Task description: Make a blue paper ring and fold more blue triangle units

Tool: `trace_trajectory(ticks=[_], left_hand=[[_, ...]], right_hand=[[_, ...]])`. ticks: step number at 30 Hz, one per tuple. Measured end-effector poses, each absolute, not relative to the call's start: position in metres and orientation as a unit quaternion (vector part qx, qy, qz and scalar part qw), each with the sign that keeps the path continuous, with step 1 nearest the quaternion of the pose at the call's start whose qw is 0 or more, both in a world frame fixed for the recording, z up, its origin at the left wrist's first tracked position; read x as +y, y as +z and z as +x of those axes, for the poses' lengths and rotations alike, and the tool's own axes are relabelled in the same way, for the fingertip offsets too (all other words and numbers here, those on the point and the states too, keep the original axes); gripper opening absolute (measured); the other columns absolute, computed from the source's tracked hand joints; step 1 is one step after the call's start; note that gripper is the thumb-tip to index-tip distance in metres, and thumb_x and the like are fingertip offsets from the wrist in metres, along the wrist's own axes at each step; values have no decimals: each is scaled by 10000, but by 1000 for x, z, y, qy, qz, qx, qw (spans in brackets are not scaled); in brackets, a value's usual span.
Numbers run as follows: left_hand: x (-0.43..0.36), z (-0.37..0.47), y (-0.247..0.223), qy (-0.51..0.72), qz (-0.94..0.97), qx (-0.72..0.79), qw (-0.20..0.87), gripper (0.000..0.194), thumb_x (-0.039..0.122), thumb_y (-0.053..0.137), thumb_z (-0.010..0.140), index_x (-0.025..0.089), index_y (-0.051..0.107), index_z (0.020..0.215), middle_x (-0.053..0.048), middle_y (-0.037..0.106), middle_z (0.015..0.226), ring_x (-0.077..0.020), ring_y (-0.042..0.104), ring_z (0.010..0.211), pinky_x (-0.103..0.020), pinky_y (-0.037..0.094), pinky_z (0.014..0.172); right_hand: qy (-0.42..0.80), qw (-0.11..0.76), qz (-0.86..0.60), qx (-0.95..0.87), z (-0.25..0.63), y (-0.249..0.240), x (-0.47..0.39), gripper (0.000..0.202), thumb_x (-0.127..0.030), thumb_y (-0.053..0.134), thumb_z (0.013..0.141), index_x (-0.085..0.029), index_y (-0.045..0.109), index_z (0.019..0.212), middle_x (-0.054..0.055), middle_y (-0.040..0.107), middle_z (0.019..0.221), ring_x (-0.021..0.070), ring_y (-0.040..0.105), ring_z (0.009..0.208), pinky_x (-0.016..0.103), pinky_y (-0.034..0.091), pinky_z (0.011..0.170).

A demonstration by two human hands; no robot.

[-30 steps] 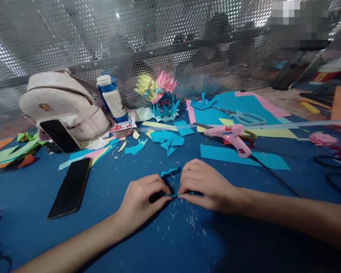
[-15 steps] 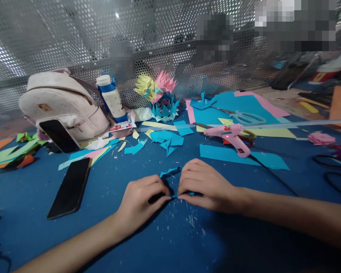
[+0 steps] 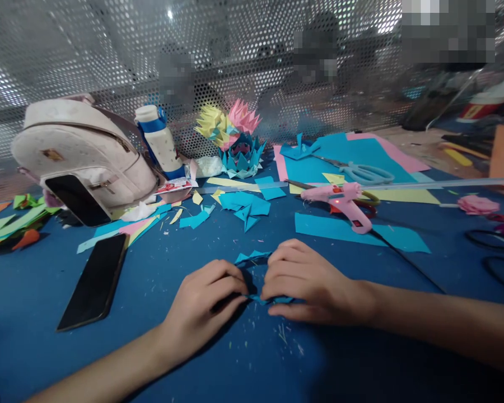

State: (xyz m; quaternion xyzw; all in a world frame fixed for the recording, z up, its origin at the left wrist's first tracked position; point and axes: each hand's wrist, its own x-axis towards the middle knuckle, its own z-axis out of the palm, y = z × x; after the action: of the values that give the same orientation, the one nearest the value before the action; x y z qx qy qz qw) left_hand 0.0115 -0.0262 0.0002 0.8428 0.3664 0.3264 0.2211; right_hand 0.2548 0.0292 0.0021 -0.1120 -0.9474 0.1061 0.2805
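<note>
A blue paper strip with a zigzag edge [image 3: 253, 257] curves into a ring on the table between my hands. My left hand [image 3: 210, 294] is closed on its left side, with thumb and fingertips pinching the near edge. My right hand [image 3: 306, 282] wraps over the right side, its fingers curled on the paper and the thumb a little apart below. Both hands hide much of the ring. Beyond them lie folded blue paper pieces [image 3: 247, 210] and a flat blue paper strip [image 3: 361, 232].
A pink glue gun [image 3: 344, 196] lies at right, its cord trailing forward. Light-blue scissors [image 3: 365, 172] rest behind it. Paper flowers [image 3: 242, 159], a bottle [image 3: 162, 145], a backpack [image 3: 84, 145] and a phone [image 3: 93, 282] stand or lie left and behind. Perforated metal [image 3: 235, 56] rises at the back.
My right thumb has moved away from the near edge of the paper ring, and the gap between my fingertips is wider. More of the ring shows. The view has shifted slightly.
</note>
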Motion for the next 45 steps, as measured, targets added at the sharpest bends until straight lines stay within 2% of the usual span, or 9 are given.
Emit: trace_trajectory(ticks=[3,8,12,16,26,32,36,41,45], left_hand=[[-26,11,2,334,840,361,228,95,126,572,977,183,644,957,-38,651,978,-141,622,909,-248,480,807],[-25,9,2,334,848,353,210,109,127,583,978,192,636,1048,-44,663,1036,-147,628,950,-255,483,844],[-25,5,-1,319,860,355,180,152,194,598,983,204,619,1133,-75,630,1130,-179,619,1034,-281,498,872],[-25,2,-3,294,874,357,150,178,269,609,983,214,605,1152,-98,587,1204,-196,621,1007,-302,519,826],[-26,0,2,365,835,382,153,221,177,620,967,227,626,1182,-67,604,1116,-172,629,1017,-272,533,884],[-23,0,1,366,826,386,186,328,190,610,976,235,574,1299,-86,596,1270,-165,621,1052,-249,542,852],[-23,1,3,377,825,361,217,246,165,583,988,207,609,1229,-72,663,1158,-147,640,989,-213,539,796],[-22,1,5,396,803,383,226,195,192,610,976,210,641,1168,-57,666,1076,-124,626,809,-225,541,740],[-21,1,5,424,782,401,219,146,212,619,971,204,653,1112,-40,666,1015,-117,603,786,-219,520,730]], right_hand=[[117,272,-123,-947,255,1,31,202,-397,554,998,-213,632,974,-3,686,904,158,536,933,321,329,956],[142,271,-148,-940,254,-1,35,65,-228,593,963,-209,614,904,-28,666,840,146,518,891,299,313,935],[159,268,-153,-938,254,1,36,46,-206,594,950,-211,611,907,-23,667,841,150,509,893,301,312,929],[189,269,-177,-928,256,5,35,75,-196,555,943,-203,596,880,1,652,836,160,524,880,309,340,887],[254,293,-197,-900,256,7,38,104,-148,496,948,-203,543,874,9,618,839,150,533,827,308,387,834],[329,299,-227,-866,257,7,41,83,-201,511,980,-203,542,903,25,600,884,156,515,866,290,414,799],[366,281,-197,-865,259,9,41,113,-230,498,995,-199,543,897,29,596,882,159,516,884,308,417,835],[374,286,-187,-862,261,11,41,201,-347,449,1040,-190,572,1012,53,606,941,166,526,931,317,418,864],[363,281,-199,-866,262,11,42,271,-404,408,1050,-190,575,1045,64,613,989,176,516,943,328,415,864]])
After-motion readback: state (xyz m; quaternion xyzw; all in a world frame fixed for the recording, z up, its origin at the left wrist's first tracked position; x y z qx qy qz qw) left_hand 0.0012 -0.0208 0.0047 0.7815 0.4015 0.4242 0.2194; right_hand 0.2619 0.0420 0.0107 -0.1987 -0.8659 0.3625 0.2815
